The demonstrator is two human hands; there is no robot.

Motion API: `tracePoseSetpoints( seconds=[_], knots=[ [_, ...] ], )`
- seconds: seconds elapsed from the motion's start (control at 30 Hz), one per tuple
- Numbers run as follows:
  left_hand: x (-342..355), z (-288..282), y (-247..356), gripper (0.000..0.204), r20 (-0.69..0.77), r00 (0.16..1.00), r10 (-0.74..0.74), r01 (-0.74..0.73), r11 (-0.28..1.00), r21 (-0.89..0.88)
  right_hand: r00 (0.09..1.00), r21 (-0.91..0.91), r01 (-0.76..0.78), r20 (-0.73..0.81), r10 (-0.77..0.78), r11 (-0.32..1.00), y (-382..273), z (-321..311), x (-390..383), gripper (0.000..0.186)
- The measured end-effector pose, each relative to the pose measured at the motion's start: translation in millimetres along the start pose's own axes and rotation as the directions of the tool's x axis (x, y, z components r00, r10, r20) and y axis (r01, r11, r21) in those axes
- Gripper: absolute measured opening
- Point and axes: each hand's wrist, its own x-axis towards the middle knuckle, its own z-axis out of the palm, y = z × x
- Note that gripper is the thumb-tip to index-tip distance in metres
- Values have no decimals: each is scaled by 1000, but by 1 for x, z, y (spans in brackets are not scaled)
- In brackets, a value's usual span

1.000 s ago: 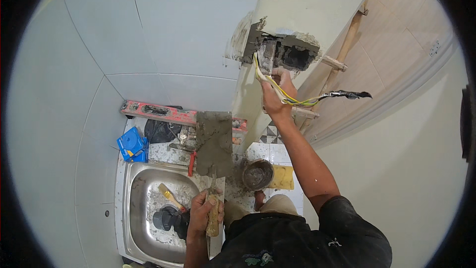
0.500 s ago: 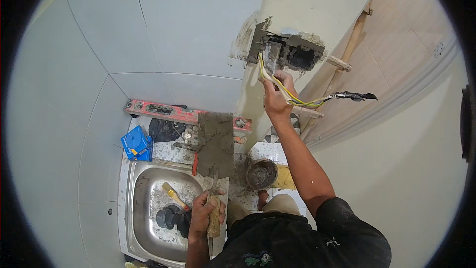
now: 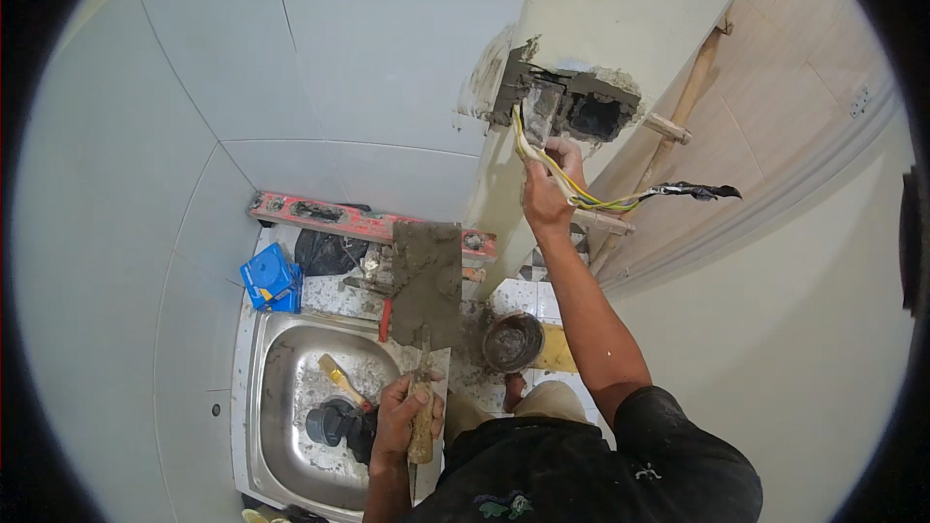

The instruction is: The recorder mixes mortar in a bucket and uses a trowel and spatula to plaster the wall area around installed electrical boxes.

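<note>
My left hand grips the wooden handle of a trowel whose flat blade carries grey mortar, held level over the sink's right edge. My right hand is raised to a rough hole in the wall and holds a bundle of yellow and green wires that come out of the hole and end in a black taped tip to the right. Grey mortar rims the hole.
A steel sink with mortar spatter, a yellow-handled tool and a dark drain fitting lies below. A red spirit level, blue box, black bag and a round mortar bucket sit on the floor. A door frame runs at right.
My right hand stays at the wall hole with the wires, shifting slightly. The trowel in my left hand holds its position over the sink.
</note>
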Motion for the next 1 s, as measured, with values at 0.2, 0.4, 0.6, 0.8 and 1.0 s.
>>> tracePoseSetpoints(
  seconds=[0.2,0.4,0.6,0.8,1.0],
  knots=[
    [0,-2,0,37,16,1000,13,-13,1000,-14,987,391,-149,114,113,908,13,-4,1,24],
    [6,1,4,36,22,1000,-3,3,1000,11,936,567,-353,212,283,744,14,-24,-1,24],
    [26,7,-2,36,106,993,-44,47,999,-21,891,405,-453,224,394,794,7,-72,-31,22],
    [39,17,-6,39,208,969,-130,150,985,-82,936,-10,-144,324,139,990,-7,-121,-102,21],
    [33,21,-2,44,328,925,-190,268,940,-211,806,-110,415,505,-309,903,-9,-140,-117,22]
  ],
)
